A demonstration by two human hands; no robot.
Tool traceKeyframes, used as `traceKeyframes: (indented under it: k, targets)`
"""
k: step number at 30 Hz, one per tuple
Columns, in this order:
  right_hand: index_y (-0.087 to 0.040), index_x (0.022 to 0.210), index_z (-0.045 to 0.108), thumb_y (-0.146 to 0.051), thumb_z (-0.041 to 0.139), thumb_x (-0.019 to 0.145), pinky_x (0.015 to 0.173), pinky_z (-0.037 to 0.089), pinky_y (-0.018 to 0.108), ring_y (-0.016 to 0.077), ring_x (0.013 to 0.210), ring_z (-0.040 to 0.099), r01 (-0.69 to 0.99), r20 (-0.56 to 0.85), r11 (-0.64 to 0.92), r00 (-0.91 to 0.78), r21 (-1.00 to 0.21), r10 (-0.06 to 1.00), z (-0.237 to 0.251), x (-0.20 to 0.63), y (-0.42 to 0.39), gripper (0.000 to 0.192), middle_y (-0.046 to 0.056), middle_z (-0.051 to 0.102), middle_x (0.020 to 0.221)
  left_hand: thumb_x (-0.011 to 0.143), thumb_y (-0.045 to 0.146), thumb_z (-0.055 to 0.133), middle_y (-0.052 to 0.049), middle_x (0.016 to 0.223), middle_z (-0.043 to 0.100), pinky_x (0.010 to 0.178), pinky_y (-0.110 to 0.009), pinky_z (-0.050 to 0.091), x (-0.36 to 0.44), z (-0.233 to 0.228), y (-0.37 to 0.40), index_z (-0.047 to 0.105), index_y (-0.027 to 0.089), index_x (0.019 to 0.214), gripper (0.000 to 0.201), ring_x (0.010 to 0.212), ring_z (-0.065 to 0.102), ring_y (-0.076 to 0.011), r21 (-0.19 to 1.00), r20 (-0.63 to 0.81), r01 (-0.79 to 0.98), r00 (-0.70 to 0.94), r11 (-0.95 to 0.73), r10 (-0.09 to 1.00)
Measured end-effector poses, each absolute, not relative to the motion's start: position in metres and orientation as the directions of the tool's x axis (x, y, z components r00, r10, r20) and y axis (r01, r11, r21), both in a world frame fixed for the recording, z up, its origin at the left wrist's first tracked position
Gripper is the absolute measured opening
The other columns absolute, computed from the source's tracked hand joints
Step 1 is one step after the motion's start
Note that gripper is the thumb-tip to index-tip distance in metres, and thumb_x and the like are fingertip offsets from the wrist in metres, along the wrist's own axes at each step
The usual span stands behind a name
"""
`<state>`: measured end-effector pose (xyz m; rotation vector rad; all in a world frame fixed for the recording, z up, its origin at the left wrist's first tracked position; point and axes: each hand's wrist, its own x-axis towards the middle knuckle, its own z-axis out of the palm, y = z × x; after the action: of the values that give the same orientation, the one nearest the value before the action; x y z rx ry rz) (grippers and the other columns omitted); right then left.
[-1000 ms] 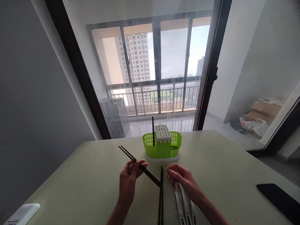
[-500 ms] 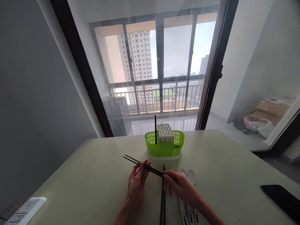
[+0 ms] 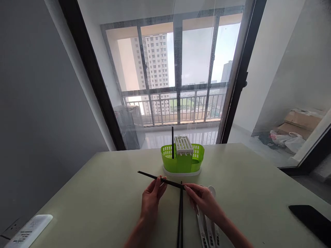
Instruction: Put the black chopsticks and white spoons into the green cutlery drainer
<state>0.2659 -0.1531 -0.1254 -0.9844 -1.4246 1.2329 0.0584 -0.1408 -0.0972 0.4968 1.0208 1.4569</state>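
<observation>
Chopsticks (image 3: 160,179), black and thin, are held across and just above the worktop (image 3: 98,199). The left hand (image 3: 151,199) pinches them near the middle, and the right hand (image 3: 203,199) pinches their right end. More black sticks (image 3: 180,220) lie on the worktop between the hands. White spoons (image 3: 207,227) lie under the right hand. A green basket (image 3: 182,162) stands just behind, with one black stick (image 3: 172,141) upright in it.
</observation>
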Motion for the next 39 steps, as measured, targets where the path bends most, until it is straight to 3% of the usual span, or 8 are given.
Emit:
traceKeyframes:
  k: [13, 26, 33, 39]
  targets:
    - [-0.017, 0.103, 0.076, -0.068, 0.063, 0.089, 0.034, 0.025, 0.02, 0.0066, 0.035, 0.032, -0.093, 0.11, 0.09, -0.241, -0.992, 0.964, -0.117, 0.27, -0.155, 0.054, -0.007, 0.046, 0.047, 0.073, 0.036, 0.09, -0.014, 0.107, 0.081, 0.112, -0.044, 0.052, 0.058, -0.093, -0.147, 0.08, 0.012, 0.096, 0.035, 0.107, 0.076, -0.0282, 0.838, -0.168, -0.541, -0.129, 0.072, 0.977]
    - [-0.017, 0.1, 0.075, -0.067, 0.061, 0.091, 0.036, 0.023, 0.021, 0.0066, 0.036, 0.032, -0.078, 0.128, 0.113, -0.218, -0.991, 0.968, -0.113, 0.27, -0.158, 0.053, -0.008, 0.045, 0.049, 0.067, 0.045, 0.092, -0.012, 0.102, 0.081, 0.105, -0.04, 0.056, 0.058, -0.089, -0.148, 0.081, 0.012, 0.095, 0.045, 0.1, 0.077, -0.0269, 0.89, -0.12, -0.455, -0.15, 0.039, 0.981]
    - [-0.018, 0.107, 0.074, -0.072, 0.061, 0.088, 0.039, 0.034, 0.023, 0.0088, 0.04, 0.04, -0.127, 0.114, 0.089, -0.204, -0.988, 0.972, -0.112, 0.271, -0.157, 0.059, -0.006, 0.049, 0.054, 0.067, 0.041, 0.093, -0.011, 0.097, 0.082, 0.107, -0.039, 0.054, 0.057, -0.086, -0.147, 0.081, 0.011, 0.093, 0.042, 0.098, 0.077, -0.0258, 0.884, -0.127, -0.467, -0.188, 0.026, 0.974]
    - [-0.018, 0.113, 0.073, -0.074, 0.063, 0.085, 0.051, 0.053, 0.029, 0.016, 0.061, 0.062, -0.253, 0.107, 0.061, -0.173, -0.966, 0.979, -0.109, 0.274, -0.155, 0.063, 0.006, 0.071, 0.09, 0.072, 0.029, 0.091, -0.007, 0.099, 0.083, 0.114, -0.035, 0.049, 0.05, -0.081, -0.143, 0.08, 0.015, 0.09, 0.026, 0.107, 0.075, -0.0236, 0.823, -0.19, -0.568, -0.243, 0.02, 0.951]
